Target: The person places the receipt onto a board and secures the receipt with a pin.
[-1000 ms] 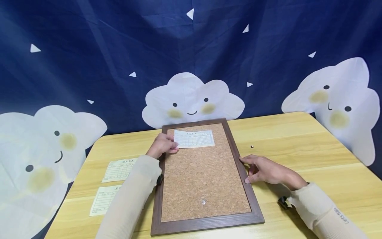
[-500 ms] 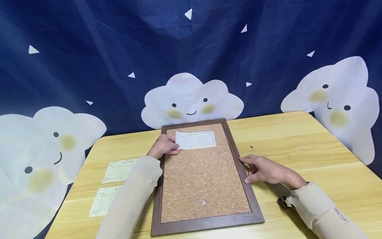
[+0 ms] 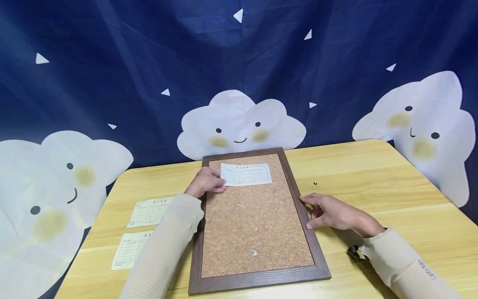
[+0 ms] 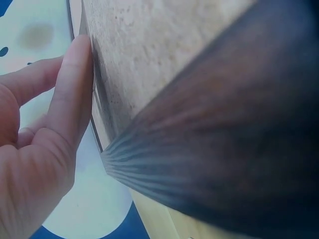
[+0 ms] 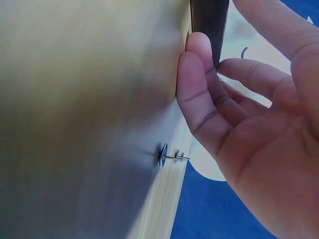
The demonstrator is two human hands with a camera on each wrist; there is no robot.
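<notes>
A corkboard (image 3: 257,228) with a dark brown wooden frame lies on the table, its long side running away from me. My left hand (image 3: 205,181) reaches over the frame's left side and pinches the left end of a printed paper slip (image 3: 246,174) near the board's far end. The slip lies across the cork, its print facing up. On the opposite side, my right hand (image 3: 330,211) holds the frame's right edge, thumb and index finger against the wood. Beyond that hand, a small metal thumbtack (image 5: 164,157) sits on the table.
Two more printed slips lie on the table left of the board, a farther slip (image 3: 149,211) and a nearer slip (image 3: 130,249), both partly behind my left sleeve. A small whitish mark (image 3: 255,252) shows on the near cork. A blue cloud-printed curtain (image 3: 239,62) hangs behind the table (image 3: 392,187).
My left hand and the paper slip have shifted slightly to the right across the cork. The right hand, the board and the thumbtack stay where they were.
</notes>
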